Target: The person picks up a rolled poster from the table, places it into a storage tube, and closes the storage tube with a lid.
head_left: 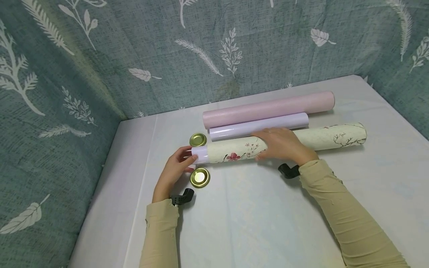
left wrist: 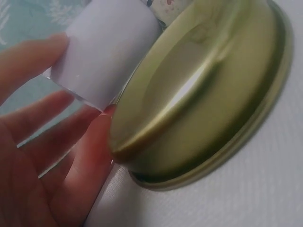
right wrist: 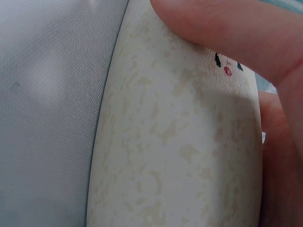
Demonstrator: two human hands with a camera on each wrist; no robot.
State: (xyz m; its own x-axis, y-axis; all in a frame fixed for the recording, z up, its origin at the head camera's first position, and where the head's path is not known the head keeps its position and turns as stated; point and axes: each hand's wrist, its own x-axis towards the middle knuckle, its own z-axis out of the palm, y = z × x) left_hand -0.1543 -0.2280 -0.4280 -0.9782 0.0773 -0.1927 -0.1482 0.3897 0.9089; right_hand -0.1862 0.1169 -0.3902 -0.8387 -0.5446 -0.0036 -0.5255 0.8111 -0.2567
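Note:
A long cream cardboard tube (head_left: 321,137) with red blossoms and dark branches lies across the table. From its left end sticks a short length of a lavender roll (head_left: 200,154). My left hand (head_left: 171,169) holds that end, thumb on the near side and fingers behind. In the left wrist view the lavender roll (left wrist: 106,49) looks smooth and pale. Over the middle of the tube, my right hand (head_left: 283,145) grips it from above; the right wrist view shows the tube's speckled surface close up. A gold metal lid (head_left: 200,177) lies on the table beside my left hand.
Another gold lid (head_left: 198,139) lies just beyond the tube's left end. Behind the tube are a second lavender roll (head_left: 261,125) and, farther back, a thicker pink roll (head_left: 268,109). Green leaf-patterned cloth (head_left: 201,82) hangs along the white table's back and sides.

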